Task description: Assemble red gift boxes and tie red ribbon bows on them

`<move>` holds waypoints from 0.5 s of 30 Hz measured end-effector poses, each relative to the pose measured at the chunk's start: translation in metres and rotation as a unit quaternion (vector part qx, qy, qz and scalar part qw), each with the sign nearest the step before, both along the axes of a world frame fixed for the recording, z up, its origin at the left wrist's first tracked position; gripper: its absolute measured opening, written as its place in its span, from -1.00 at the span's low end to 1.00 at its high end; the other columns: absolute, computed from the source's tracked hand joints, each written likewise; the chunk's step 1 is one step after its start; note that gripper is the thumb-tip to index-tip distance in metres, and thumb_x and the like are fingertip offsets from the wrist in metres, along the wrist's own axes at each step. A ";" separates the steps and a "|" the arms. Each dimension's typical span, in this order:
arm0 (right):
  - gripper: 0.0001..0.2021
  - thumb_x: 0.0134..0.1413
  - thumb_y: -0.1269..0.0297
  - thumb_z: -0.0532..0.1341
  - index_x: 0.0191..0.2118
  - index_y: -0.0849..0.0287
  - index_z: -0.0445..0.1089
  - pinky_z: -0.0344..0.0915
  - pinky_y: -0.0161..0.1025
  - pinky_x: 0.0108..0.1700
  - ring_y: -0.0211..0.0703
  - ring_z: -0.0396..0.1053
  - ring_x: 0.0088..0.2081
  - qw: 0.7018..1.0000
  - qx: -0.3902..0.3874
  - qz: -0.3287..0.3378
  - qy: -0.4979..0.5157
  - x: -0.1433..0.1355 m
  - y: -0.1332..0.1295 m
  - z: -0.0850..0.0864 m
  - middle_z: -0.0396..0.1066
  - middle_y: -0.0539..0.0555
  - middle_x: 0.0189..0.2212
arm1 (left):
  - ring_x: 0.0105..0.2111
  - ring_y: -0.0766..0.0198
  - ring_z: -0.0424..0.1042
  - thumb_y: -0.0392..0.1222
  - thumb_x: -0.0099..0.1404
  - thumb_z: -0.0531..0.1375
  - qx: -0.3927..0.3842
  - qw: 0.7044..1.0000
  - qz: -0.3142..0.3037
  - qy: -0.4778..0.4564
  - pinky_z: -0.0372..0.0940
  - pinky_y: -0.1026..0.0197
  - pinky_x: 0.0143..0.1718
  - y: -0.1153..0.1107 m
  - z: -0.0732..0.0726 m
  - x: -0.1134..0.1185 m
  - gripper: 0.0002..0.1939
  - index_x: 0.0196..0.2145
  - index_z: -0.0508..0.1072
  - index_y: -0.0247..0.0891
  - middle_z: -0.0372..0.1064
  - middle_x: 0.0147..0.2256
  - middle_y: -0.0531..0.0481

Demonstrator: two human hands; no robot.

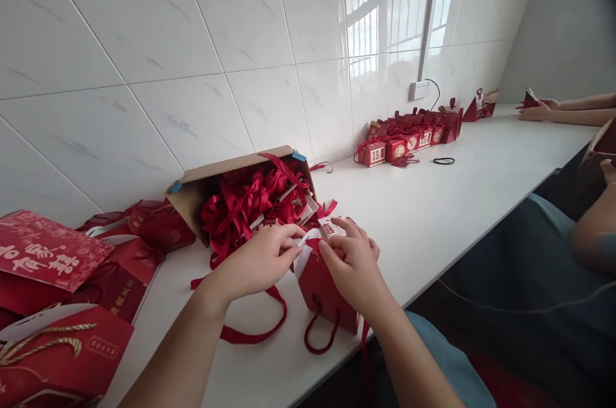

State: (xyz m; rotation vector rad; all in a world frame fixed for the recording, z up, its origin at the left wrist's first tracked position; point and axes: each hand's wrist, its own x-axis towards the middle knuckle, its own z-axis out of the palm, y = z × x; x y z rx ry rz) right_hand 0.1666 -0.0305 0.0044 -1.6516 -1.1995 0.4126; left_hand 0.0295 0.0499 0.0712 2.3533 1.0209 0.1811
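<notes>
A small red gift box (317, 280) with a white inside lies tilted on the white table, between my two hands. My left hand (269, 254) pinches the white-lined flap at its open end. My right hand (351, 260) is closed on the box's upper edge, the thumb over a red flap. Just beyond my right fingers shows a white card (332, 227) with red print. A dark red cord loop (321, 339) hangs from the near side of the box. A red ribbon (260, 335) curves over the table under my left forearm.
An open cardboard carton (192, 193) spills red ribbons (250, 203) behind my hands. Larger red gift bags (72, 344) crowd the left. Finished-looking small red boxes (397, 150) line the wall near a black ring (443, 161). Another person's hands (541, 110) hold something red at far right.
</notes>
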 end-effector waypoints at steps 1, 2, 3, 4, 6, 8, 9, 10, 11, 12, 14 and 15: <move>-0.65 0.15 0.23 0.04 -0.60 0.14 0.38 -0.15 0.19 0.13 0.09 0.02 0.22 1.000 -0.003 -0.007 -0.009 -0.001 0.001 0.000 0.26 0.10 0.12 | -0.40 0.22 0.36 0.02 0.27 0.03 0.000 1.000 -0.001 0.001 0.18 0.26 -0.43 0.000 0.000 0.000 -0.64 -0.06 0.37 -0.17 0.48 -0.38 0.04; -0.65 0.15 0.24 0.04 -0.60 0.14 0.38 -0.13 0.19 0.12 0.09 0.04 0.21 1.000 -0.006 -0.015 -0.018 -0.002 0.001 -0.001 0.27 0.11 0.11 | -0.40 0.22 0.36 0.02 0.26 0.03 0.000 1.000 -0.001 0.001 0.18 0.26 -0.43 0.000 0.000 0.000 -0.63 -0.06 0.37 -0.18 0.48 -0.37 0.03; -0.66 0.14 0.26 0.05 -0.61 0.14 0.38 -0.12 0.19 0.11 0.09 0.06 0.19 0.999 -0.009 -0.023 -0.025 -0.002 0.002 -0.001 0.28 0.11 0.10 | -0.39 0.21 0.36 0.02 0.26 0.03 -0.001 1.000 -0.002 0.001 0.19 0.26 -0.43 0.000 0.000 0.000 -0.63 -0.06 0.37 -0.18 0.49 -0.37 0.02; -0.66 0.13 0.27 0.05 -0.61 0.14 0.37 -0.11 0.19 0.11 0.09 0.08 0.18 0.999 -0.012 -0.028 -0.032 -0.003 0.002 -0.001 0.30 0.12 0.09 | -0.39 0.21 0.37 0.02 0.26 0.03 -0.002 1.000 -0.004 0.001 0.19 0.26 -0.43 -0.001 0.000 0.000 -0.63 -0.06 0.37 -0.18 0.49 -0.36 0.02; -0.68 0.11 0.29 0.06 -0.62 0.15 0.36 -0.10 0.18 0.11 0.09 0.10 0.16 0.999 -0.015 -0.030 -0.043 -0.004 0.003 -0.002 0.32 0.14 0.05 | -0.38 0.21 0.38 0.01 0.26 0.03 -0.003 1.000 -0.008 -0.001 0.20 0.26 -0.41 -0.001 0.001 0.000 -0.64 -0.07 0.37 -0.17 0.49 -0.36 0.02; -0.71 0.10 0.30 0.08 -0.61 0.14 0.35 -0.09 0.17 0.11 0.08 0.13 0.15 0.998 -0.011 -0.021 -0.051 -0.005 0.002 -0.003 0.34 0.14 0.03 | -0.36 0.20 0.39 0.01 0.26 0.03 -0.002 1.000 -0.010 -0.004 0.21 0.25 -0.39 -0.001 0.001 -0.001 -0.64 -0.07 0.38 -0.17 0.50 -0.35 0.02; -0.72 0.09 0.30 0.08 -0.60 0.14 0.35 -0.08 0.16 0.11 0.08 0.14 0.14 0.998 -0.007 -0.017 -0.052 -0.005 0.001 -0.003 0.35 0.13 0.03 | -0.35 0.19 0.39 0.01 0.26 0.03 0.000 1.000 -0.010 -0.005 0.21 0.25 -0.39 -0.001 0.001 -0.001 -0.64 -0.06 0.38 -0.16 0.50 -0.35 0.02; -0.74 0.08 0.30 0.08 -0.58 0.13 0.36 -0.08 0.16 0.10 0.08 0.14 0.14 0.999 -0.003 -0.015 -0.052 -0.005 0.001 -0.003 0.34 0.12 0.03 | -0.35 0.18 0.39 0.01 0.25 0.03 0.001 1.000 -0.009 -0.006 0.20 0.25 -0.40 -0.001 0.000 -0.002 -0.63 -0.05 0.38 -0.16 0.50 -0.35 0.01; -0.75 0.08 0.30 0.08 -0.57 0.13 0.36 -0.07 0.16 0.10 0.08 0.14 0.13 0.999 0.001 -0.013 -0.052 -0.005 0.000 -0.004 0.34 0.11 0.03 | -0.35 0.18 0.40 0.01 0.25 0.04 0.001 1.000 -0.008 -0.008 0.20 0.25 -0.41 -0.001 0.000 -0.003 -0.62 -0.04 0.37 -0.16 0.50 -0.35 0.01; -0.75 0.08 0.30 0.09 -0.57 0.13 0.36 -0.06 0.16 0.09 0.09 0.14 0.13 0.998 0.003 -0.012 -0.054 -0.005 -0.001 -0.004 0.33 0.10 0.04 | -0.35 0.18 0.40 0.02 0.24 0.04 0.001 1.000 -0.007 -0.008 0.20 0.25 -0.41 0.000 -0.001 -0.003 -0.60 -0.02 0.36 -0.16 0.50 -0.35 0.01; -0.75 0.07 0.30 0.09 -0.58 0.12 0.36 -0.04 0.15 0.08 0.10 0.14 0.13 0.998 0.004 -0.008 -0.066 -0.005 -0.002 -0.004 0.32 0.10 0.04 | -0.36 0.17 0.41 0.03 0.24 0.04 -0.003 1.000 -0.008 -0.009 0.22 0.24 -0.39 0.001 -0.002 -0.005 -0.58 0.00 0.35 -0.17 0.50 -0.33 0.00; -0.75 0.07 0.31 0.10 -0.59 0.13 0.36 -0.03 0.15 0.07 0.11 0.15 0.12 0.997 0.003 -0.005 -0.076 -0.005 -0.002 -0.004 0.32 0.11 0.04 | -0.35 0.17 0.42 0.03 0.24 0.04 -0.007 1.000 -0.007 -0.010 0.23 0.24 -0.38 0.001 -0.003 -0.005 -0.57 0.01 0.34 -0.17 0.50 -0.32 0.00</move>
